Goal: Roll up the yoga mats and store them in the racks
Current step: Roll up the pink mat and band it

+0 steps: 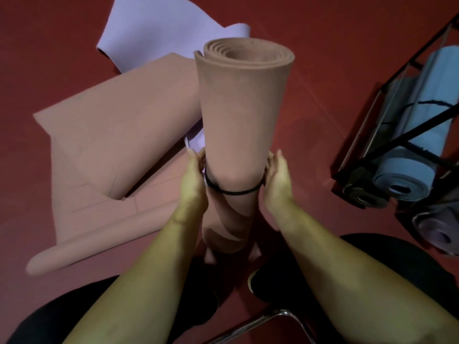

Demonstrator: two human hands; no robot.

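A rolled tan yoga mat (pixel 244 115) stands upright on the red floor in front of me, its open spiral end facing up. A black elastic band (pixel 233 191) circles it low down. My left hand (pixel 195 181) and my right hand (pixel 275 178) sit on either side of the roll at the band, fingers hooked on the band. Left of the roll, an unrolled tan mat (pixel 111 155) lies loosely folded on the floor. A lilac mat (pixel 154 28) lies unrolled behind it.
A black metal rack (pixel 387 135) stands at the right and holds a rolled blue mat (pixel 422 135), a dark rolled mat (pixel 365 194) and a purple rolled mat (pixel 434 232). A chrome chair frame (pixel 273 319) and my dark-clad legs fill the bottom.
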